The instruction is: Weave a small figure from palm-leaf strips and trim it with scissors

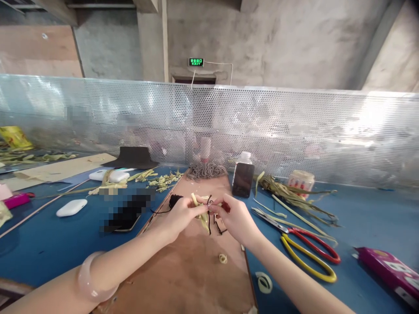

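Over the brown board (pixel 176 274), my left hand (pixel 183 214) and my right hand (pixel 234 214) meet at the fingertips. Pinched in my left fingers is a pale yellow-green plant strip (pixel 204 221), with its ends sticking out above and below. My right thumb and index finger are closed on a thin black cord (pixel 210 227) where it meets the strip; fingers partly hide the exact join. Behind my left hand lies a small ball of black yarn (pixel 176 200). A curled strip (pixel 223 258) rests on the board nearer to me.
Red-and-yellow-handled scissors (pixel 294 237) lie right of the board, with dried leaves (pixel 281 189) behind. A phone (pixel 243 179) leans against a bottle (pixel 246 156). On the left are another phone (pixel 127 213) and a white case (pixel 72 208). A perforated metal screen (pixel 278 126) closes the back.
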`<act>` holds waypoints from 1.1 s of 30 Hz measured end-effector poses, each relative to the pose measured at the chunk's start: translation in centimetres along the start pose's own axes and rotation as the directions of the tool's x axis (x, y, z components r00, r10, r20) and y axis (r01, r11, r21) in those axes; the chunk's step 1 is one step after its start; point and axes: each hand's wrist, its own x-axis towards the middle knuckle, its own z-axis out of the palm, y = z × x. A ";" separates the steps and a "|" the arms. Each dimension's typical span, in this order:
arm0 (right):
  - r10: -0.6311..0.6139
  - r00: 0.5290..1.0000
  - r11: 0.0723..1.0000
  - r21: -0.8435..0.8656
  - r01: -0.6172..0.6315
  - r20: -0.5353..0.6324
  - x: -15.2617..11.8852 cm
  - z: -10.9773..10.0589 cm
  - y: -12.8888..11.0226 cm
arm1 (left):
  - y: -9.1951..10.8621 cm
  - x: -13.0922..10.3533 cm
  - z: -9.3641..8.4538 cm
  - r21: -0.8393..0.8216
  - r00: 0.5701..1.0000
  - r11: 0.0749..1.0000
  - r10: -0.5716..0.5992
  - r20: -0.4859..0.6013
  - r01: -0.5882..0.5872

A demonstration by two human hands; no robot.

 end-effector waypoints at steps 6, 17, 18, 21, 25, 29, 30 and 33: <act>0.034 0.998 0.995 0.095 -0.029 -0.051 -0.1 0.4 0.4 | 0.5 -0.1 0.4 -0.076 0.999 0.997 -0.026 -0.035 0.023; 0.029 0.996 0.999 0.043 -0.033 0.083 -0.7 2.5 0.9 | -0.2 0.5 0.2 -0.247 0.984 0.968 -0.076 -0.159 0.035; 0.018 0.997 0.999 0.032 -0.020 0.071 -0.7 2.5 1.0 | -0.2 0.6 0.2 -0.270 0.983 0.962 -0.086 -0.164 0.039; -0.046 0.998 0.999 -0.004 0.046 0.031 -0.8 2.6 1.0 | -0.4 0.8 0.2 -0.322 0.974 0.945 -0.130 -0.187 0.064; -0.134 0.991 0.989 -0.062 0.134 0.005 -0.9 2.6 0.7 | -0.5 0.9 0.3 -0.375 0.969 0.923 -0.164 -0.187 0.084; -0.126 0.992 0.987 -0.102 0.125 0.003 -0.9 2.4 0.4 | -0.2 0.9 0.4 -0.428 0.975 0.898 -0.176 -0.133 0.104; -0.114 0.993 0.987 -0.110 0.114 0.010 -0.8 2.3 0.3 | -0.2 0.9 0.4 -0.435 0.975 0.893 -0.182 -0.126 0.111; -0.112 0.993 0.986 -0.124 0.114 0.026 -0.8 2.2 0.2 | -0.1 0.9 0.3 -0.451 0.975 0.885 -0.187 -0.123 0.113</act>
